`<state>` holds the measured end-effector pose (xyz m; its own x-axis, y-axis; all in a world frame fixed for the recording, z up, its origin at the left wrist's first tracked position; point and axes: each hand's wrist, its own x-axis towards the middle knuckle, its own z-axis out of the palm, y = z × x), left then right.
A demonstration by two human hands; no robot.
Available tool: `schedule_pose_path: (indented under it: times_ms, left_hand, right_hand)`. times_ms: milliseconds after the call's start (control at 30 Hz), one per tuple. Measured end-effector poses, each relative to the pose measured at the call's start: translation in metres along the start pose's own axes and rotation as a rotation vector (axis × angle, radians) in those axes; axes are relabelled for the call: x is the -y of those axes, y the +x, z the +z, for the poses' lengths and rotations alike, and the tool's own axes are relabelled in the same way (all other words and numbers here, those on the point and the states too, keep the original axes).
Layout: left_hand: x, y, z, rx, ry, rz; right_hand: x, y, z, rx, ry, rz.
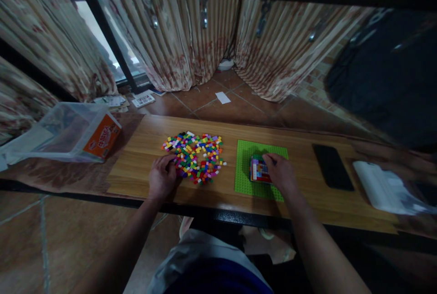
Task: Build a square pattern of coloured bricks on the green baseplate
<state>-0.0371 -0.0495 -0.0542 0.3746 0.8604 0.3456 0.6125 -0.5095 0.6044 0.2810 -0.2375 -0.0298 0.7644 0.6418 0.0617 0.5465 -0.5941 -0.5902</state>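
Observation:
A spread pile of small multicoloured toy bricks [186, 159] lies on the wooden board. At its left edge rests my left hand [162, 176], with fingers curled together near the bricks; whatever they pinch is hidden. Farther right, a green studded baseplate [243, 166] lies flat and carries a low block of coloured bricks [258, 171] with red, white and purple parts. Over the right side of this block is my right hand [282, 173], its fingertips pressed together at the block's top. Any brick between them is too small to make out.
A clear plastic bin [73, 134] with an orange label lies at the left. Right of the baseplate are a black phone [332, 166] and a white object [373, 187], blurred. Curtains [184, 43] hang behind the table, and a dark shape [385, 75] stands at upper right.

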Motion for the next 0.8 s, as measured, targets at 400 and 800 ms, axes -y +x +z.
schedule_pose_path:
  times_ms: [400, 800]
  left_hand:
    - [0.0, 0.001, 0.0, 0.006, -0.013, 0.005]
    - [-0.001, -0.004, 0.0, -0.028, -0.094, -0.004]
  right_hand:
    - [-0.001, -0.014, -0.021, -0.188, 0.147, 0.054]
    - [0.064, -0.099, 0.018, -0.1, 0.256, -0.388]
